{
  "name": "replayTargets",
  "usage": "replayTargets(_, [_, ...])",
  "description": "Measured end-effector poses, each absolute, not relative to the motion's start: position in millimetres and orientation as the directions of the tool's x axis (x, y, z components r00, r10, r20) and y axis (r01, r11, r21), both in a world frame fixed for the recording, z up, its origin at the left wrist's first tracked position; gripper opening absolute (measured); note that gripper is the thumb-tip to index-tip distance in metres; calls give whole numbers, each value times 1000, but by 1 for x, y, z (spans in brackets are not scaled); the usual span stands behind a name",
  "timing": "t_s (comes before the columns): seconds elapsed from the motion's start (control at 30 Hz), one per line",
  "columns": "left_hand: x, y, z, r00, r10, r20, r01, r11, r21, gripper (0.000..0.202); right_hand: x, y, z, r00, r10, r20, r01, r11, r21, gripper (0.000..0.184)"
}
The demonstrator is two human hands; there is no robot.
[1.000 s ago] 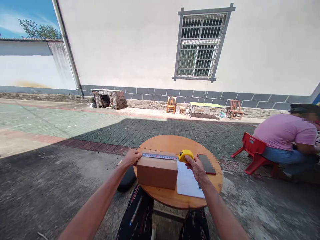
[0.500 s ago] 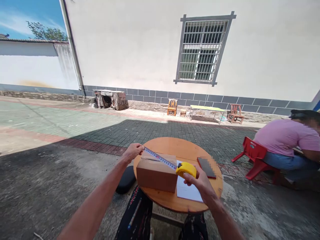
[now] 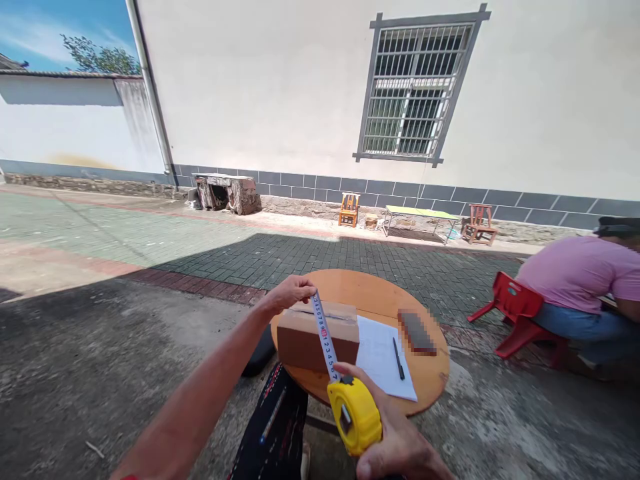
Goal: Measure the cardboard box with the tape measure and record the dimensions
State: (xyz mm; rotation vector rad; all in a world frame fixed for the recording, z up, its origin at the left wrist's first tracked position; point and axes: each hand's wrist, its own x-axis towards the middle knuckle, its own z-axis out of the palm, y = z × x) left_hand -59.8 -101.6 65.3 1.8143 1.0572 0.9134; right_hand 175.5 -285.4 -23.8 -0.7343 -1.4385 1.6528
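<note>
My right hand (image 3: 395,433) is closed round the yellow case of a tape measure (image 3: 356,415), held low in front of the round table's near edge. From the case the white blade runs up and away, across the top of a brown cardboard box (image 3: 315,341). The blade's far end is pinched in the fingers of my left hand (image 3: 294,292), just past the box's far side. The box lies on the left part of the wooden table (image 3: 345,283). To its right are white paper (image 3: 377,353) and a black pen (image 3: 399,359) lying on it.
A dark, partly blurred flat object (image 3: 417,333) lies on the table's right side. A dark seat (image 3: 260,353) stands left of the table. At the right, a person in a pink shirt (image 3: 575,273) sits bent over on a red plastic chair (image 3: 520,310).
The blade has swung from lying along the box to crossing it front to back. My right hand came down and nearer with the case; my left hand shifted right. The pen is now uncovered.
</note>
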Motion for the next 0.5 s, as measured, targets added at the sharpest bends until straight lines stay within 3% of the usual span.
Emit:
replayTargets(0.1, [-55,-103,66,415,892,180,297,-319,900,28,165,-286,-39,-484,871,84,-313,-83,-946,114])
replayTargets(0.3, [-46,-98,60,422,891,169,330,-325,886,28,151,-290,-38,-522,845,114,-291,-50,-956,97])
replayTargets(0.5, [-42,-101,48,254,918,305,448,-391,804,37,135,-286,-25,-320,938,133,-339,18,-941,83])
